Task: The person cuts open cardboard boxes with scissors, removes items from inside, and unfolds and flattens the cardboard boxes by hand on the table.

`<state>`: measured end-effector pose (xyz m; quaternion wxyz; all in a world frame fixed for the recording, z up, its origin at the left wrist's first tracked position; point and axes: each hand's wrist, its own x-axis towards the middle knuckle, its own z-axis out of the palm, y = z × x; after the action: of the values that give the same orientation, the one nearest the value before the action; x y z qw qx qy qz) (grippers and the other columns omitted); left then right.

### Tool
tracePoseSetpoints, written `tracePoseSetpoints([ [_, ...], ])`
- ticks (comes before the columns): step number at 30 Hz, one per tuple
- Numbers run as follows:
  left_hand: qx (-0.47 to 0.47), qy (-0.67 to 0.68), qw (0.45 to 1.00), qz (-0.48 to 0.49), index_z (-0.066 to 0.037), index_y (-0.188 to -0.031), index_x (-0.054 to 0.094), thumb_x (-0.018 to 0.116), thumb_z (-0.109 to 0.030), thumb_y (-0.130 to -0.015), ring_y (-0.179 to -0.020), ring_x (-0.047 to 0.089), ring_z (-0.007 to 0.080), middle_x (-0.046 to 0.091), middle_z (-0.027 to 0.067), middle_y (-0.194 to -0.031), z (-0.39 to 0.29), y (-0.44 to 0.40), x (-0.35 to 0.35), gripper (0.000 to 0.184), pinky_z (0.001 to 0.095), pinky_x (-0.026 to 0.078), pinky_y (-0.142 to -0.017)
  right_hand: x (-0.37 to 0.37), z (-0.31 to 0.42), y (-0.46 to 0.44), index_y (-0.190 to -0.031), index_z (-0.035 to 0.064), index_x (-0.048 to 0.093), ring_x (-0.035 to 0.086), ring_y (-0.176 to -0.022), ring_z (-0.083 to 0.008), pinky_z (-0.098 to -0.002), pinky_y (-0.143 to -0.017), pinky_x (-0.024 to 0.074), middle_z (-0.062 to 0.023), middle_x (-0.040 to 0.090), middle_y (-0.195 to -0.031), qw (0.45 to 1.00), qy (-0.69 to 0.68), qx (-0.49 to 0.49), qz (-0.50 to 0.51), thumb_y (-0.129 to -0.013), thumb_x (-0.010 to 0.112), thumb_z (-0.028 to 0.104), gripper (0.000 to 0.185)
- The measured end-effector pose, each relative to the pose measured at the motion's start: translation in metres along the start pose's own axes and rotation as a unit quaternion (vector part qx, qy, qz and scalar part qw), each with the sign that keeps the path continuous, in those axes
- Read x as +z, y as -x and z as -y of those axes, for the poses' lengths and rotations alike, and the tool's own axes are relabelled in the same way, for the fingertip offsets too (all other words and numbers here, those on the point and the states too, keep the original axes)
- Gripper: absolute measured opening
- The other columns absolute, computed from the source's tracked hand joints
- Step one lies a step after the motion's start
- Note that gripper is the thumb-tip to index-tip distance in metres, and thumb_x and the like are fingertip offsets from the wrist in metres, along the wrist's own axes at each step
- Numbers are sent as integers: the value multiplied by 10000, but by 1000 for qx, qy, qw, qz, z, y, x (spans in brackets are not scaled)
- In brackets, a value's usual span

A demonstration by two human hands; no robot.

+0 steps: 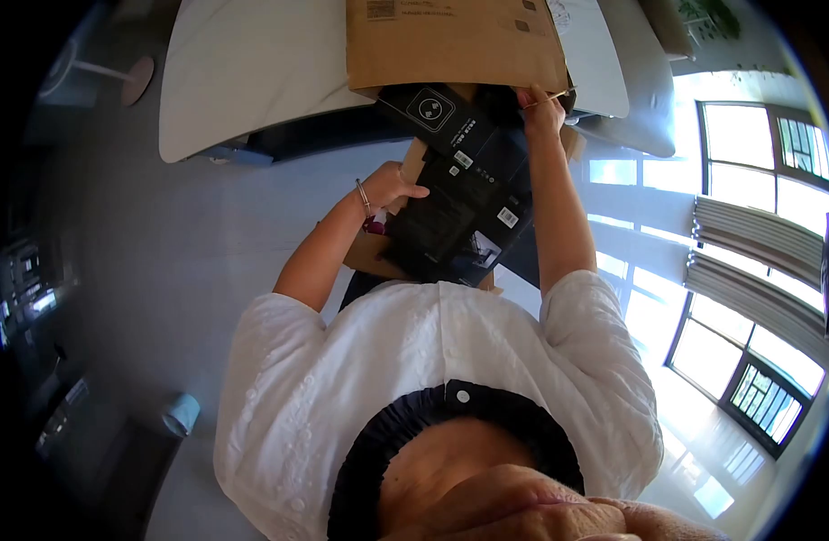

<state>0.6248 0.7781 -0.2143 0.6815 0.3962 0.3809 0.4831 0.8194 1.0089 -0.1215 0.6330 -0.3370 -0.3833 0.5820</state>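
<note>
Hands at a package, with the clock centred on the black packaging and twelve o'clock straight ahead of the person. The black packaging [455,203], bearing white print, labels and a round emblem, lies in front of the person's white shirt, between the two forearms. At twelve o'clock, a printed brown carton [455,45] rests on the pale table [252,72], its near edge over the packaging's far end. Left hand [392,187], nine o'clock: the thumb is stretched over the packaging's edge, and the other fingers are largely hidden beside brown cardboard; I cannot tell how firmly it grips. Right hand [545,110], between one and two: the fingers are bent at the carton's near edge; whether they pinch it, I cannot tell. Surroundings: windows [739,131] toward three o'clock; a light-blue container [182,415] toward eight.
</note>
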Motion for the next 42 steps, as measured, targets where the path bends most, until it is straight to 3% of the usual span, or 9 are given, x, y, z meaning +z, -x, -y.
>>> tracePoseSetpoints([
  [12,-34,17,999,-7,37,-1056,596,719,-44,-710,-850,628,198,642,94,-967,-9,-5,-10,376,300,505,-766,-38,44,2,-916,-43,568,646,-657,-209,-276,-544,545,-130,635,-777,974,157,158,45,-833,594,40,120],
  [17,-36,-3,998,-41,28,-1076,590,703,-54,-737,-841,634,193,646,89,-973,-20,-6,-8,367,302,509,-778,-110,71,-2,-922,2,567,633,-654,-161,-253,-553,522,-86,632,-783,969,244,13,39,-827,644,143,186],
  [23,-21,-16,999,-37,16,-1103,577,702,-58,-745,-889,617,182,638,78,-992,-18,-12,-16,386,306,502,-794,-195,64,-30,-885,33,553,616,-671,-147,-243,-575,500,-73,626,-800,966,245,17,-86,-798,681,188,219],
  [26,-14,-32,998,-55,6,-1126,564,709,-59,-740,-911,614,185,634,72,-1021,-22,-11,-12,417,310,498,-807,-206,64,-38,-847,30,540,576,-655,-105,-233,-550,468,-46,606,-755,885,443,3,-146,-798,702,253,279],
  [30,-24,-39,997,-67,-2,-1144,552,710,-51,-736,-929,612,189,632,69,-1043,-28,-11,-10,440,313,494,-821,-200,48,-71,-864,34,544,584,-659,-114,-242,-565,487,-46,609,-765,916,379,14,-129,-789,721,278,310],
  [36,-38,-46,994,-89,-13,-1151,549,675,-10,-740,-942,612,194,628,74,-1061,-32,-16,-12,430,317,491,-834,-159,30,-95,-899,20,514,619,-715,-158,-278,-611,532,-81,601,-777,993,63,42,-90,-810,703,302,352],
  [37,-43,-43,994,-93,-14,-1156,544,667,0,-740,-945,611,195,625,75,-1066,-34,-13,-12,434,318,491,-836,-153,30,-96,-857,23,525,624,-717,-196,-314,-651,531,-96,603,-804,980,116,44,-153,-791,710,287,329],
  [39,-45,-48,994,-92,-16,-1161,540,658,11,-740,-947,610,196,622,76,-1072,-34,-11,-12,438,320,491,-838,-153,42,-104,-825,9,544,622,-777,-275,-368,-740,517,-143,611,-866,857,423,-52,-289,-769,675,235,267],
  [42,-48,-49,990,-120,-18,-1177,522,639,32,-741,-943,612,202,615,80,-1077,-36,-8,-8,454,326,494,-843,-172,52,-133,-859,-2,588,598,-900,-347,-394,-836,481,-187,610,-951,782,512,-170,-312,-749,596,183,216],
])
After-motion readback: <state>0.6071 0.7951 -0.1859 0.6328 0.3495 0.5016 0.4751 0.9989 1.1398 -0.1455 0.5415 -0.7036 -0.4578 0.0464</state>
